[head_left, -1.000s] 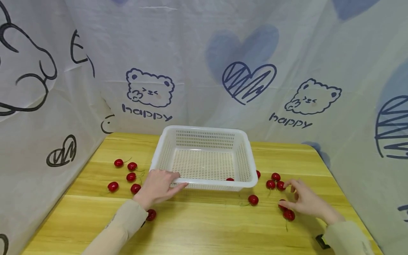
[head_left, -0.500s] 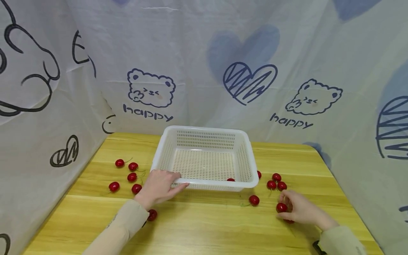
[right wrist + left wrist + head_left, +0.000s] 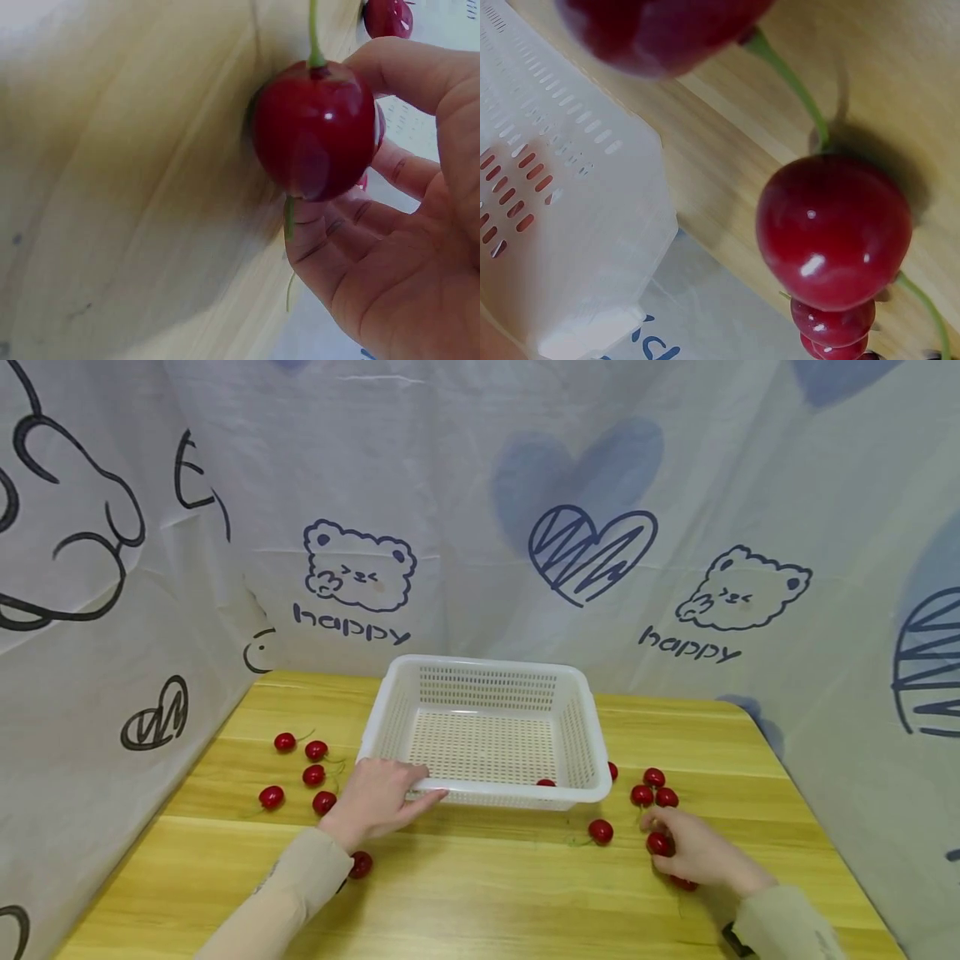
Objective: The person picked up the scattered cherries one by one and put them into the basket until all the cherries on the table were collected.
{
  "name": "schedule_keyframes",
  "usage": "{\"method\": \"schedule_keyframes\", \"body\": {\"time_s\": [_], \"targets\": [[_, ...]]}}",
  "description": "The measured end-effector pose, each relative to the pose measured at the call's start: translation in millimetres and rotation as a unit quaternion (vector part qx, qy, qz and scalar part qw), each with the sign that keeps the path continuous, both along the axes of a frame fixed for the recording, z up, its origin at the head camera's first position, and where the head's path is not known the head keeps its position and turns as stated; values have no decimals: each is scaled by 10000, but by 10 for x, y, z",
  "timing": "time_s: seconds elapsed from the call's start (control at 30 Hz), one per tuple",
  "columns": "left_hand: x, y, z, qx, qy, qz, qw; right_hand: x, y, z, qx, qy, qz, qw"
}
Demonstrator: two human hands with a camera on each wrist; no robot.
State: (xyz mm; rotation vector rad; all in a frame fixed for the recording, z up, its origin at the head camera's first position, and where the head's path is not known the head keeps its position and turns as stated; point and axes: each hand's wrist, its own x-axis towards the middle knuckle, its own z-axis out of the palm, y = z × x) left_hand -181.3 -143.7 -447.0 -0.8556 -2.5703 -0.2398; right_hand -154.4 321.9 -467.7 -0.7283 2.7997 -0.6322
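Observation:
My left hand [image 3: 378, 802] grips the near left part of the rim of a white plastic basket [image 3: 491, 792], thumb outside and fingers over the edge. In the left wrist view, the basket's slotted wall [image 3: 592, 247] stands beside large red cherries [image 3: 832, 232]. My right hand [image 3: 701, 852] curls its thumb and fingers round a red cherry [image 3: 659, 843] on the right of the table. A second cherry [image 3: 683, 883] sits partly under that hand; close up in the right wrist view, this near cherry [image 3: 315, 131] with a green stem mostly hides the held one.
Several cherries [image 3: 313, 775] lie left of the basket, one [image 3: 361, 864] by the left sleeve. Right of it are more cherries [image 3: 654, 777] and a single one [image 3: 600, 832]. One cherry [image 3: 546, 782] shows inside the basket. A printed cloth [image 3: 480, 527] hangs behind the wooden table [image 3: 480, 893].
My right hand has moved left from beside the cherries, and its spread fingers have closed round one. The left hand keeps its grip on the basket rim.

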Motion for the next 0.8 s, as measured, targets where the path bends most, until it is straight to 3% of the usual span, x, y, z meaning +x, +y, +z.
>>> {"method": "schedule_keyframes", "body": {"time_s": [0.17, 0.47, 0.8], "targets": [[1, 5, 3, -42, -52, 53, 10000, -28, -43, -12, 79, 165, 114, 9998], [-1, 4, -1, -57, -64, 29, 10000, -102, -84, -20, -54, -66, -24, 10000], [-5, -1, -15, -86, -38, 35, 9999, -168, -168, 128, -242, 112, -146, 9995]]}}
